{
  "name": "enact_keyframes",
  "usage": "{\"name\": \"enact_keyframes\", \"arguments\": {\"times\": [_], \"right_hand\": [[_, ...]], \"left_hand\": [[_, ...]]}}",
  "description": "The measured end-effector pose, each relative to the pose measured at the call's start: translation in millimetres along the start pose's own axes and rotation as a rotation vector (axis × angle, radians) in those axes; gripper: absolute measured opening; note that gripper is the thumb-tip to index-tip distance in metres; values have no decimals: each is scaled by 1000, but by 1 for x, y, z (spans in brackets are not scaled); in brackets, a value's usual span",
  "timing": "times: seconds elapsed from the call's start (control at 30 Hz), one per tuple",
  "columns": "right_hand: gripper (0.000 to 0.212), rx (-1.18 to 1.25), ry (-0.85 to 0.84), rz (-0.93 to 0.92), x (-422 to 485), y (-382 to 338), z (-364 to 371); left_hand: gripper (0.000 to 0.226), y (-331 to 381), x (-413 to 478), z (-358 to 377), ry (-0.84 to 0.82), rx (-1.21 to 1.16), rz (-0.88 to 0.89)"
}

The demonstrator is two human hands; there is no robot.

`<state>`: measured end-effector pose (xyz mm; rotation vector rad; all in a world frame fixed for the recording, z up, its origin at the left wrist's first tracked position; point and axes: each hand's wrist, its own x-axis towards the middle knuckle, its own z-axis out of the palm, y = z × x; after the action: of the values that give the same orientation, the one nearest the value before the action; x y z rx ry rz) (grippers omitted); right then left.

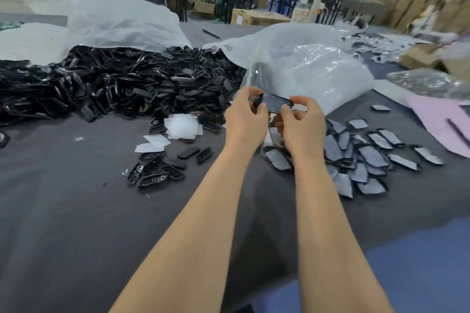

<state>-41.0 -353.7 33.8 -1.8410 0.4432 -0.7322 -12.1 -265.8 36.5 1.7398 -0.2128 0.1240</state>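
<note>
- Pinched the part (pixel 273 103) at both ends with left hand (pixel 245 122) and right hand (pixel 302 124), fingers curled, above the middle of the table (pixel 76 223).
- Seemed to be slipping it into a clear bag (pixel 250 71).
- Next, likely needed pushing fully in, then dropping on the done pile (pixel 368 160) toward the right edge.

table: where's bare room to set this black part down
The black part fits on bare cloth near-left, between the big black heap behind and the small cluster to its right. Crowded on the right among the bagged pieces.

black plastic part (pixel 276 103), level, possibly bagged
</note>
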Motion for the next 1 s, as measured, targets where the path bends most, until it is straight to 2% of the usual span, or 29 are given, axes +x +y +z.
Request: {"name": "enact_keyframes", "arguments": {"times": [0.13,0.3,0.37,0.53,0.77,0.87,1.0], "right_hand": [[22,-154,120,26,10,24,-40],[23,-368,121,106,14,47,-53],[23,-407,132,131,16,49,-53],[21,-414,210,122,20,48,-51],[12,-309,298,-57,10,28,-31],[10,-218,223,-133,-5,12,-2],[10,-106,-37,-159,-35,-8,57]], "left_hand": [[25,6,-9,55,-62,89,25],[32,-3,-10,90,-50,419,51],[31,-9,-10,97,-56,478,48],[32,-13,-4,103,-76,489,32],[29,-9,1,64,-6,223,68],[24,-9,3,30,67,131,49],[22,-19,6,-33,231,124,45]]}}
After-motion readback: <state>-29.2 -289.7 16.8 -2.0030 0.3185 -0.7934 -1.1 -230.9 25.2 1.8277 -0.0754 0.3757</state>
